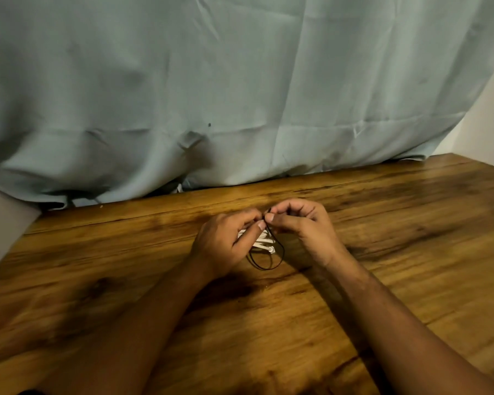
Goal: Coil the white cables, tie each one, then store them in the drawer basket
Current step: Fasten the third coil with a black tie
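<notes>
We judge that the tying step is in hand: one cable is coiled and its tie is not yet closed.

At the left, our left hand lies a little beyond the middle of the desk, nearer to the far edge than to the near one. Its fingers are curled round the white cable, which is folded into a small bundle of several strands. The bundle sits under this hand and between the two hands. Whether it rests on the wood or is held just above it, we cannot tell.

Just right of the bundle and below it, a thin black tie hangs in a loose loop. Its upper part runs up to the place where our two thumbs meet. There our right hand pinches the tie between thumb and forefinger. Its other fingers are curled in and, as far as we see, hold nothing else.

The next move, we think, calls for drawing the loop tight round the middle of the bundle while the left hand presses the strands together. If that hold loosens, the coil may spring open.

As for containers, no drawer and no basket are in view, so we cannot say what is in them. Behind the far edge hangs only a grey-blue cloth.
</notes>
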A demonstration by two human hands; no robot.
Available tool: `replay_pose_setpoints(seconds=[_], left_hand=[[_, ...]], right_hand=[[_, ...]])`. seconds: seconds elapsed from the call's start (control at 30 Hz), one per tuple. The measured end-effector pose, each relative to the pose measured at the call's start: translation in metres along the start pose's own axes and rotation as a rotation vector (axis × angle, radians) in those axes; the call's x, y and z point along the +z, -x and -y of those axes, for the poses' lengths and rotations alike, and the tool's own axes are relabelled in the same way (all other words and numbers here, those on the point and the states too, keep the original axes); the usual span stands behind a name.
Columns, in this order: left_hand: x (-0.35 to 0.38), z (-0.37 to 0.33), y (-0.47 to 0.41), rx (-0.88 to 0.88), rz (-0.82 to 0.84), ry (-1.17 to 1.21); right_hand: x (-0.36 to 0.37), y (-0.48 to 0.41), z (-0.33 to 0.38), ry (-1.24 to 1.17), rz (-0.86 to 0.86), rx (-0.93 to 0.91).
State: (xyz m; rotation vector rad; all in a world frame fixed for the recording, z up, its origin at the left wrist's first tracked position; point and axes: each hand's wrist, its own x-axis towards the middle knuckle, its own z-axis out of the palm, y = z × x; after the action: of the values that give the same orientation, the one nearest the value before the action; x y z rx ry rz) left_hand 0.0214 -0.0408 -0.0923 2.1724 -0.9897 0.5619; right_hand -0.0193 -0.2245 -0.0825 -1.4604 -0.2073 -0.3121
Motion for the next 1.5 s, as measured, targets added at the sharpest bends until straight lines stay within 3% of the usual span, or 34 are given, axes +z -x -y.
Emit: replay_pose_setpoints(seconds=[0.2, 0.6, 0.8, 0.87, 1.03, 1.2, 1.33, 1.43, 1.5], left_hand=[[0.003, 0.003, -0.001, -0.025, -0.014, 0.080], [0.005, 0.002, -0.002, -0.044, -0.019, 0.200], [0.005, 0.002, -0.002, -0.122, -0.016, 0.304], [0.007, 0.004, -0.001, -0.150, 0.001, 0.347], [0.008, 0.008, -0.003, -0.194, -0.001, 0.437], [0.011, 0.005, -0.003, -0.145, 0.028, 0.461], [0.012, 0.002, -0.005, -0.156, 0.012, 0.481], [0.013, -0.002, -0.007, -0.165, 0.011, 0.471], [0.013, -0.005, -0.005, -0.151, 0.028, 0.463]], right_hand=[[0.000, 0.000, 0.003, 0.033, -0.050, -0.058], [-0.001, 0.002, 0.005, 0.049, 0.008, -0.035], [-0.020, -0.011, 0.009, -0.350, -0.337, -0.195], [-0.023, -0.010, 0.009, -0.360, -0.378, -0.178], [-0.008, -0.002, 0.002, -0.069, -0.100, -0.047], [0.003, 0.002, -0.010, 0.007, 0.043, -0.048], [-0.002, -0.002, -0.004, 0.044, -0.045, -0.129], [-0.006, -0.005, 0.000, -0.043, -0.184, -0.152], [-0.005, -0.004, 0.000, -0.089, -0.186, -0.125]])
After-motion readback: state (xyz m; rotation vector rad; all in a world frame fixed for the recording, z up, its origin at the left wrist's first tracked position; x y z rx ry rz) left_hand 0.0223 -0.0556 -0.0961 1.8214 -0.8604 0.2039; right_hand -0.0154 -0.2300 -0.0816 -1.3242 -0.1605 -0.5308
